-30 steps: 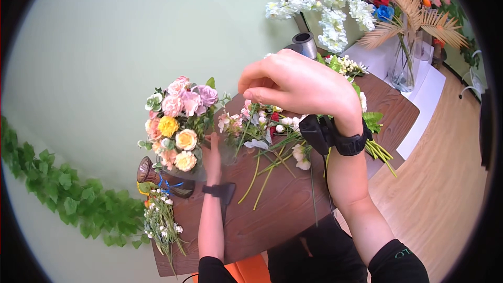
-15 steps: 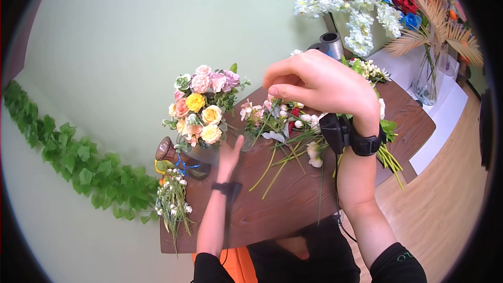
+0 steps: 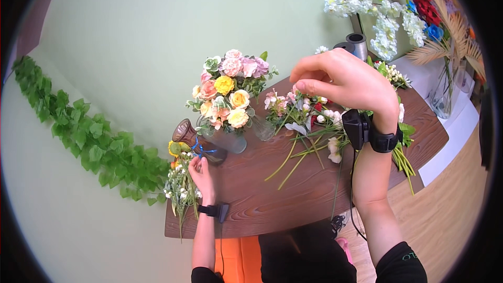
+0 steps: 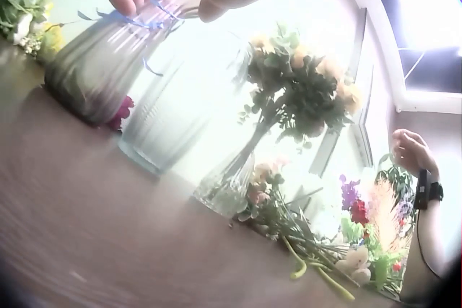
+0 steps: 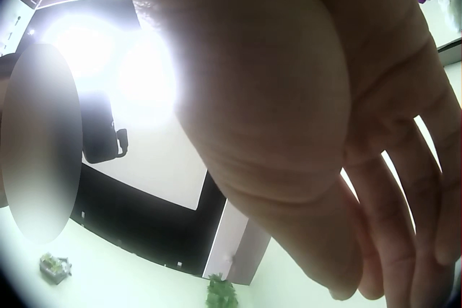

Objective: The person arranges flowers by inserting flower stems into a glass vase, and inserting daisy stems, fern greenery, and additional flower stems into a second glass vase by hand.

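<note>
Blue ribbon (image 3: 201,149) circles the neck of a smoky glass vase (image 3: 185,133)

The left hand (image 3: 203,176) is at that neck, fingertips bent beside the ribbon and the thumb on the opposite side; bright glare in the left wrist view makes it hard to be sure, and I cannot tell whether the fingers close on the glass or only touch it. The smoky glass vase stands at the left end of the brown wooden table (image 3: 251,204), with sprigs of small white flowers (image 3: 181,188) near it. A frosted glass vase (image 4: 160,124) stands between it and the clear glass vase (image 4: 225,185), which bears the bouquet (image 3: 230,89) of pink, yellow, peach and lilac blooms.

The right hand (image 3: 348,81) is raised over the loose flowers (image 3: 314,120), its fingers loosely curled, with nothing in its hold. Green lettering runs along the black right sleeve (image 3: 401,266), too small to read in full. Beyond that hand are a silver spool (image 3: 359,48) and branches of white blossom (image 3: 386,31).
</note>
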Demonstrator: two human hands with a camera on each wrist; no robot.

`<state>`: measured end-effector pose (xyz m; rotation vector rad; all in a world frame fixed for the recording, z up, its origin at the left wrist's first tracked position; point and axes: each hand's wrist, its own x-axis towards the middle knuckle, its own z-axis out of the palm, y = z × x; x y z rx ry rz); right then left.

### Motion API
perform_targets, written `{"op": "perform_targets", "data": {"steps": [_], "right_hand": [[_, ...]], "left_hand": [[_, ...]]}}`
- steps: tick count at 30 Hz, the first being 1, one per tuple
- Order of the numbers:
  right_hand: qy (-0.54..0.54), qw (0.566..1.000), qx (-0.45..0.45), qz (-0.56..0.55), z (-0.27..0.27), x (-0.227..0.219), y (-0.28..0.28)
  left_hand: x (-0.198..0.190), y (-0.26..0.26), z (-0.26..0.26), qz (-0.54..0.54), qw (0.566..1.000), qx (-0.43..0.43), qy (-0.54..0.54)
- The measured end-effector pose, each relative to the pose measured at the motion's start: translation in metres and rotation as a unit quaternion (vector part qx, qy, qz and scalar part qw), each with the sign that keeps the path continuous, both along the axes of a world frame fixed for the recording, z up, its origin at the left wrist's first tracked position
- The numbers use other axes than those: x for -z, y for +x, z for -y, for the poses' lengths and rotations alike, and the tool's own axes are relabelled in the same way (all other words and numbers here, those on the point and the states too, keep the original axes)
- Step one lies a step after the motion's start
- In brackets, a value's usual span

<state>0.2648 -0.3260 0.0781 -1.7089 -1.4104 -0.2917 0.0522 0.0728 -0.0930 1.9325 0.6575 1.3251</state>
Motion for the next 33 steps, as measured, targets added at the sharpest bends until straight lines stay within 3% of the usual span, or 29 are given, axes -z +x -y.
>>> {"op": "perform_targets", "data": {"steps": [3, 8, 11, 13, 17, 21, 30, 33], "right_hand": [[-0.019, 1.000, 0.003, -0.014, -0.002, -0.004, -0.007], [-0.049, 0.999, 0.008, -0.006, -0.006, -0.008, -0.015], [-0.028, 0.998, -0.008, 0.058, -0.009, -0.003, -0.012], [-0.050, 0.997, 0.003, 0.050, -0.009, -0.006, -0.015], [-0.050, 0.997, 0.001, 0.058, -0.015, -0.006, -0.014], [-0.106, 0.994, 0.026, -0.004, -0.017, -0.012, -0.020], [-0.154, 0.985, 0.051, -0.054, -0.023, -0.011, -0.020], [-0.139, 0.989, 0.048, 0.001, -0.030, -0.007, -0.012]], "left_hand": [[-0.002, 0.002, -0.010, -0.034, 0.987, 0.127, -0.096], [0.010, 0.023, -0.011, -0.020, 0.981, 0.138, -0.133], [0.013, 0.036, -0.007, -0.011, 0.980, 0.126, -0.152], [0.018, 0.045, -0.008, 0.004, 0.966, 0.183, -0.185], [0.017, 0.062, 0.002, -0.052, 0.971, 0.159, -0.173], [0.016, 0.079, 0.005, -0.052, 0.971, 0.161, -0.168], [-0.004, 0.071, 0.008, -0.101, 0.956, 0.217, -0.171], [-0.005, 0.062, 0.011, -0.101, 0.946, 0.254, -0.173]]}}
